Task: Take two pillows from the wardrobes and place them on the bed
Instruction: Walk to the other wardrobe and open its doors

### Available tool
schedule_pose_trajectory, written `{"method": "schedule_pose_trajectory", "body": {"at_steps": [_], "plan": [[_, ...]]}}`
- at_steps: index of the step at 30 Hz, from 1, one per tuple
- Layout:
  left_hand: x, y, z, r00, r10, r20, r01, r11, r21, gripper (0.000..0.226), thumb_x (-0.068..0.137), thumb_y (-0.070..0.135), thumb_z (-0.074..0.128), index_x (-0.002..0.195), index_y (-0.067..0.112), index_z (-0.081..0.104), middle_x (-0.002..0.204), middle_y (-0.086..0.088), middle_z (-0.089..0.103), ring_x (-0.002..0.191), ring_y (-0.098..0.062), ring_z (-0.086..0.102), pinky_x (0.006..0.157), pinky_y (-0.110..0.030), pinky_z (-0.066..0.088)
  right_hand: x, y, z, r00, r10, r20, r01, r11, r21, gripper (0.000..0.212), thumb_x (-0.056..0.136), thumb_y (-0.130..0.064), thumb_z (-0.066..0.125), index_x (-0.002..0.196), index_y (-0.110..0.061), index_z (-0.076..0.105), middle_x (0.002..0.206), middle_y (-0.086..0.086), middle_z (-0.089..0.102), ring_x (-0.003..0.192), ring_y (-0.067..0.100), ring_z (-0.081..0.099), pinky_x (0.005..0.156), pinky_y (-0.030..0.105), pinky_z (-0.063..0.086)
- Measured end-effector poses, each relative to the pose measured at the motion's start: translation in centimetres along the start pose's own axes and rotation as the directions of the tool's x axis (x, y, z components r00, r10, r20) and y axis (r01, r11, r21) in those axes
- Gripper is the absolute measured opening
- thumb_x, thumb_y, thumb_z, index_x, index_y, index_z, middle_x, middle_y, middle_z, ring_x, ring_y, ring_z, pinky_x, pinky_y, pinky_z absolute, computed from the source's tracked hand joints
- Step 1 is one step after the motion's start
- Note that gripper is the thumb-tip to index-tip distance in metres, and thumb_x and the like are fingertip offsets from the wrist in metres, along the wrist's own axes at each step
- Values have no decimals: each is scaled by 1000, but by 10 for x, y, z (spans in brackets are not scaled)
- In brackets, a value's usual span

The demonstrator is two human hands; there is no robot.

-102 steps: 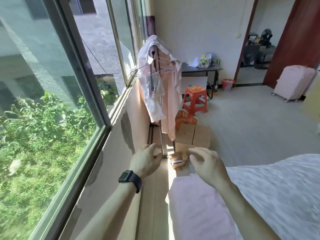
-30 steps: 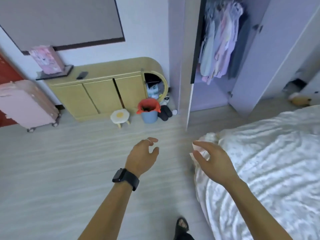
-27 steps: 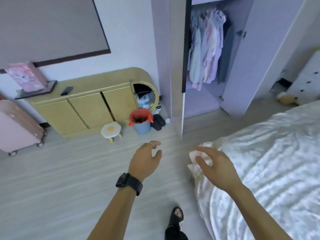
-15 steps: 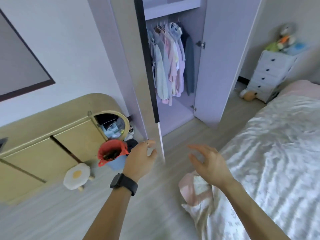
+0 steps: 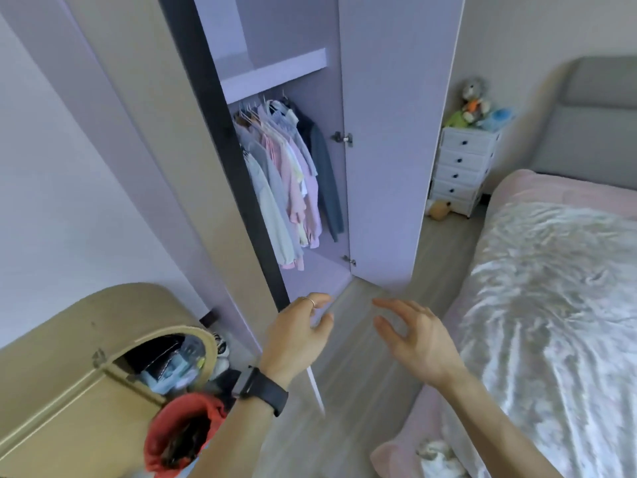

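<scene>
A tall lilac wardrobe (image 5: 379, 132) stands ahead with both doors swung open, shirts (image 5: 286, 188) hanging on a rail inside and a bare shelf above them. No pillow shows anywhere in it. The bed (image 5: 551, 305) with a white patterned cover and pink sheet fills the right side. My left hand (image 5: 296, 336), with a ring and a black watch on the wrist, reaches toward the left door's lower edge, fingers apart and holding nothing. My right hand (image 5: 417, 343) hovers open beside it, over the floor.
A beige rounded cabinet (image 5: 69, 357) with an open end stands at the lower left, a bin with a red bag (image 5: 179, 432) in front of it. A white drawer chest (image 5: 462, 170) topped with soft toys stands by the grey headboard (image 5: 593, 122).
I have turned from the window past the cabinet to face the wardrobe and come closer. Both hands stayed held out in front, holding nothing.
</scene>
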State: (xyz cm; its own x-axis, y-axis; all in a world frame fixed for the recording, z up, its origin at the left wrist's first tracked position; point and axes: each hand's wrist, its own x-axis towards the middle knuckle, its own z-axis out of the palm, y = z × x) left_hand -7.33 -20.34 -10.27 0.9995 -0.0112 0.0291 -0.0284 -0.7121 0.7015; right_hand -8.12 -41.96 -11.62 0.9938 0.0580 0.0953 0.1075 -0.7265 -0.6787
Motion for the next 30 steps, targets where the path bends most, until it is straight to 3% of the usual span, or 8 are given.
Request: {"method": "schedule_pose_trajectory", "body": {"at_steps": [4,9,14,21,24,30], "plan": [[70,20,17,984,116,133,-116,993,-11,28,96,34,56,123,35,61,122,12,65,113,-9,60,98,-35,49,33,5,-11,988,101,-114,-102,995,-7,38,89,-47,54,123,-36,68,124,-6,68,113,26,64,97,32,46],[126,51,57,934,201,296,-203,979,-25,29,96,33,56,124,32,63,122,9,66,108,-13,62,96,-35,51,44,29,-38,944,227,-240,-238,971,-18,33,93,-35,62,125,-31,68,127,-1,68,117,26,62,99,35,47],[171,73,102,874,252,416,-257,965,-45,30,96,33,56,125,32,63,123,11,66,112,-12,62,98,-35,49,49,68,-55,884,360,-299,-374,927,11,33,96,-37,59,129,-37,64,134,-10,63,122,18,58,96,28,46],[250,106,170,834,278,477,-273,959,-82,26,95,31,57,121,31,65,117,11,67,107,-13,63,97,-35,50,98,132,-73,830,461,-314,-472,880,43,33,97,-43,54,129,-42,61,138,-17,59,118,17,59,94,29,47],[298,118,200,841,256,477,-248,965,-82,26,95,33,57,120,31,66,116,11,66,107,-13,63,96,-36,51,143,167,-83,826,466,-318,-479,877,40,34,98,-41,55,131,-39,61,138,-16,59,124,16,55,93,25,41],[387,154,256,844,197,500,-210,977,-31,26,95,36,56,120,35,65,118,14,66,106,-13,63,93,-38,53,235,226,-117,829,490,-270,-495,867,51,33,97,-40,56,129,-37,63,137,-14,61,126,18,55,96,28,44]]}}
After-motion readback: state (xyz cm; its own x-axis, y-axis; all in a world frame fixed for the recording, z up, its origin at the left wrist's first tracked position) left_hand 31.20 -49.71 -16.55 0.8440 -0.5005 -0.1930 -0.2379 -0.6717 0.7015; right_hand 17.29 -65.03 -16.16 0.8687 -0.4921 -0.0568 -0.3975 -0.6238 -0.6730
